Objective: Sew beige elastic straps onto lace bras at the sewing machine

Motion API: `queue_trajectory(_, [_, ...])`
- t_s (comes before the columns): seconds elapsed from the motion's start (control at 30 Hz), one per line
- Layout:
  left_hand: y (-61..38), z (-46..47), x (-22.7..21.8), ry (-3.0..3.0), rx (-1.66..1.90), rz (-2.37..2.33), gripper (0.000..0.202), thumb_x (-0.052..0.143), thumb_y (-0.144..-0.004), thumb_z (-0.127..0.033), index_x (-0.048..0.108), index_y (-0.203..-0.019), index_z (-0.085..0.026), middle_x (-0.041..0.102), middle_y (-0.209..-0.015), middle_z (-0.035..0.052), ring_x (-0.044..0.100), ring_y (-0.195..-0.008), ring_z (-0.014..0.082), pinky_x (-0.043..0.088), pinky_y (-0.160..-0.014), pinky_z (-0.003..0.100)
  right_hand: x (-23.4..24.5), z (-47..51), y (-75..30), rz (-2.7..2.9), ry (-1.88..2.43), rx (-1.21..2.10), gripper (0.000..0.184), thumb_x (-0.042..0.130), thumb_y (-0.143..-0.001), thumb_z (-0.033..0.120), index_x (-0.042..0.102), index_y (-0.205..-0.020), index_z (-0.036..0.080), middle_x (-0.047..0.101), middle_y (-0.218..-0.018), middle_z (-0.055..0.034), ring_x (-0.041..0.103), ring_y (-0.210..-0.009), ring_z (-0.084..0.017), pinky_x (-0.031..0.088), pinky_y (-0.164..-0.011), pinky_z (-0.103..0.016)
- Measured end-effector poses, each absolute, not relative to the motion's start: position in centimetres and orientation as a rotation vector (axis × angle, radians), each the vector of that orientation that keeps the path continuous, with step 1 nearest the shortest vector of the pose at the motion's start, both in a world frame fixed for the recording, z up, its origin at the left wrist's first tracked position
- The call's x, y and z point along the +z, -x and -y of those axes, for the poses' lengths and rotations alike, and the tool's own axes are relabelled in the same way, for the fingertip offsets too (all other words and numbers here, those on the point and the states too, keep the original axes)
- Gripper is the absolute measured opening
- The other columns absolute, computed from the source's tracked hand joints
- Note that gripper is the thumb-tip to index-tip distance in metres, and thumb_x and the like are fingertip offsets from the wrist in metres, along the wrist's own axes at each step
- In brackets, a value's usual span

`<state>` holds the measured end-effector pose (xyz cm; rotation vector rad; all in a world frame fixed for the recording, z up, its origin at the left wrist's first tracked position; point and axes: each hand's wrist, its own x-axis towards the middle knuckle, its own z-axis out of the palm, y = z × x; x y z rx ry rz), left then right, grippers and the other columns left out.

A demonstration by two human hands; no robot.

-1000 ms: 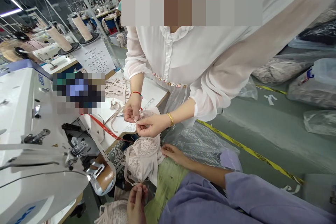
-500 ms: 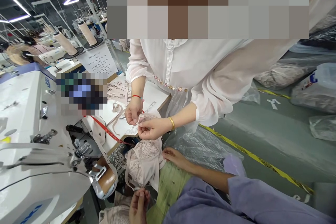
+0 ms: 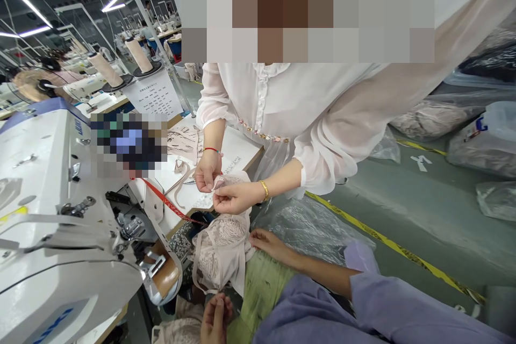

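A pale pink lace bra (image 3: 221,252) hangs between a co-worker and me. My left hand (image 3: 215,318) is at the bottom edge, fingers pressed together in a pinch on the bra's lower strap. My right hand (image 3: 269,242) lies on my green trouser leg with fingers stretched flat, touching the bra's right edge. A standing person in a white blouse pinches the bra's top edge with both hands (image 3: 226,191).
A white sewing machine (image 3: 48,215) fills the left, its presser foot (image 3: 129,228) close to the bra. A red tape (image 3: 169,204) crosses the white table (image 3: 237,148), which carries fabric pieces. Clear plastic bags (image 3: 310,226) lie on the floor beside a yellow line (image 3: 395,250).
The view has shifted slightly. My left hand sits a little lower in the frame, still pinching; my right hand has stayed put. The co-worker's hands keep working at the bra's top.
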<state>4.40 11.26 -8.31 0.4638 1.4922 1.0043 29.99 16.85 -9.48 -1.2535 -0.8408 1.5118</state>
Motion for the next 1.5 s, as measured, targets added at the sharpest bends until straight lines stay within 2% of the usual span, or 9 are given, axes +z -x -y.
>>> queue_trajectory(0.4, [-4.9, -10.5, -8.2, -0.466, 0.992, -1.479, 0.047, 0.091, -0.047, -0.050, 0.073, -0.076, -0.019, 0.073, -0.073, 0.0051, 0.071, -0.068, 0.0211, 0.057, -0.067, 0.029, -10.0, -16.6, -29.8, 0.837, 1.256, 1.536, 0.010, 0.065, -0.075, 0.030, 0.057, -0.073, 0.024, 0.057, -0.072, -0.0004, 0.052, -0.066, -0.014, 0.044, -0.065, -0.025])
queue_trajectory(0.53, [-5.0, -10.4, -8.1, -0.455, 0.996, -1.474, 0.050, 0.092, -0.044, -0.053, 0.073, -0.076, -0.018, 0.074, -0.072, 0.0050, 0.070, -0.067, 0.0189, 0.057, -0.067, 0.026, -10.4, -16.4, -29.7, 0.851, 1.248, 1.540, 0.009, 0.066, -0.076, 0.030, 0.059, -0.075, 0.024, 0.057, -0.073, -0.0002, 0.053, -0.068, -0.014, 0.045, -0.065, -0.025])
queue_trajectory(0.7, [-5.2, -10.3, -8.0, -0.463, 0.993, -1.491, 0.052, 0.091, -0.046, -0.054, 0.074, -0.078, -0.016, 0.074, -0.074, 0.0074, 0.071, -0.068, 0.0210, 0.057, -0.066, 0.027, -11.0, -16.3, -29.7, 0.869, 1.262, 1.518, 0.016, 0.064, -0.078, 0.037, 0.060, -0.080, 0.022, 0.055, -0.073, 0.0018, 0.053, -0.070, -0.013, 0.044, -0.068, -0.026])
queue_trajectory(0.93, [-4.9, -10.3, -7.8, -0.546, 0.932, -1.519, 0.049, 0.087, -0.052, -0.056, 0.073, -0.080, -0.018, 0.074, -0.077, 0.0075, 0.073, -0.074, 0.0244, 0.059, -0.071, 0.032, -10.7, -16.2, -29.5, 0.895, 1.264, 1.495, 0.023, 0.067, -0.077, 0.043, 0.060, -0.080, 0.021, 0.055, -0.074, 0.0003, 0.054, -0.070, -0.015, 0.044, -0.069, -0.030])
queue_trajectory(1.17, [-4.1, -10.5, -8.7, -0.536, 0.857, -1.484, 0.057, 0.090, -0.044, -0.058, 0.072, -0.079, -0.017, 0.074, -0.078, 0.0082, 0.072, -0.076, 0.0245, 0.059, -0.074, 0.033, -9.5, -15.7, -29.2, 0.921, 1.264, 1.459, 0.033, 0.064, -0.083, 0.053, 0.058, -0.081, 0.020, 0.055, -0.071, 0.0010, 0.053, -0.067, -0.014, 0.044, -0.067, -0.029])
queue_trajectory(1.23, [-4.1, -10.6, -8.4, -0.545, 0.868, -1.486, 0.058, 0.088, -0.049, -0.060, 0.072, -0.084, -0.017, 0.074, -0.085, 0.0088, 0.072, -0.083, 0.0244, 0.058, -0.079, 0.032, -9.1, -15.7, -29.4, 0.925, 1.270, 1.443, 0.034, 0.061, -0.086, 0.053, 0.058, -0.084, 0.019, 0.056, -0.074, 0.0013, 0.054, -0.069, -0.013, 0.044, -0.069, -0.029])
queue_trajectory(1.33, [-4.9, -11.7, -6.6, -0.742, 0.907, -1.493, 0.056, 0.079, -0.066, -0.060, 0.069, -0.103, -0.019, 0.072, -0.109, 0.0116, 0.067, -0.107, 0.0271, 0.053, -0.093, 0.035, -8.4, -16.3, -30.1, 0.930, 1.300, 1.380, 0.035, 0.059, -0.087, 0.053, 0.058, -0.088, 0.019, 0.056, -0.078, 0.0011, 0.054, -0.072, -0.013, 0.044, -0.071, -0.027])
queue_trajectory(1.4, [-6.4, -13.5, -4.6, -1.004, 0.969, -1.467, 0.057, 0.073, -0.076, -0.057, 0.063, -0.119, -0.020, 0.062, -0.132, 0.0145, 0.057, -0.127, 0.0290, 0.047, -0.105, 0.038, -7.8, -17.0, -30.7, 0.941, 1.323, 1.308, 0.036, 0.058, -0.088, 0.054, 0.057, -0.092, 0.019, 0.055, -0.082, 0.0006, 0.053, -0.077, -0.014, 0.043, -0.075, -0.027])
queue_trajectory(1.5, [-9.6, -17.0, -1.3, -1.290, 1.064, -1.319, 0.069, 0.066, -0.086, -0.049, 0.042, -0.145, -0.023, 0.038, -0.156, 0.0137, 0.035, -0.146, 0.0267, 0.033, -0.117, 0.041, -6.3, -17.6, -31.2, 0.997, 1.340, 1.236, 0.042, 0.062, -0.083, 0.060, 0.056, -0.092, 0.019, 0.055, -0.086, -0.0006, 0.052, -0.082, -0.015, 0.043, -0.079, -0.028])
